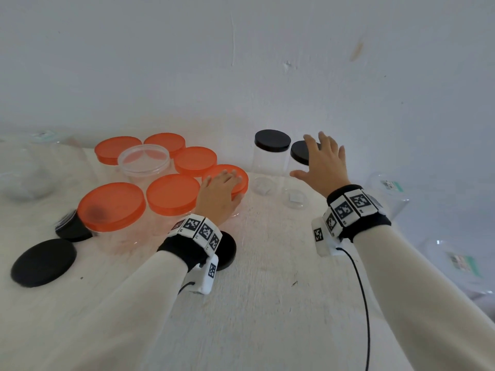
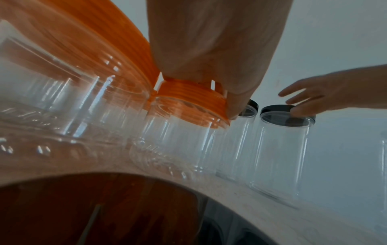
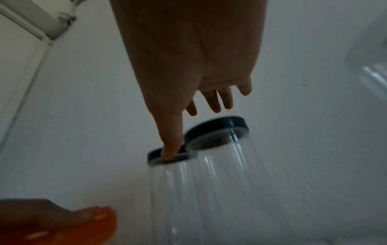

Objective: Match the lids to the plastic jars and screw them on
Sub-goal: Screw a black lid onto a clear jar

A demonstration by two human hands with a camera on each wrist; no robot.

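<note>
Orange lid [image 1: 226, 179] under left hand [image 1: 218, 195], fingers flat on top and thumb curled at its rim; the jar stands on the tabletop [image 1: 267, 290] in the orange-lidded cluster. Right hand [image 1: 324, 167] spread and slack over the near black lid [image 1: 301, 153], contact unclear through blur, holding nothing. Risk: tall clear jar [image 2: 278, 159] is light and narrow, so a sideways brush could tip it into its neighbour.

Plain room: bare white wall [image 1: 267, 62]; pale worktable [image 1: 267, 303] crowded with jars [image 1: 270, 162].
</note>
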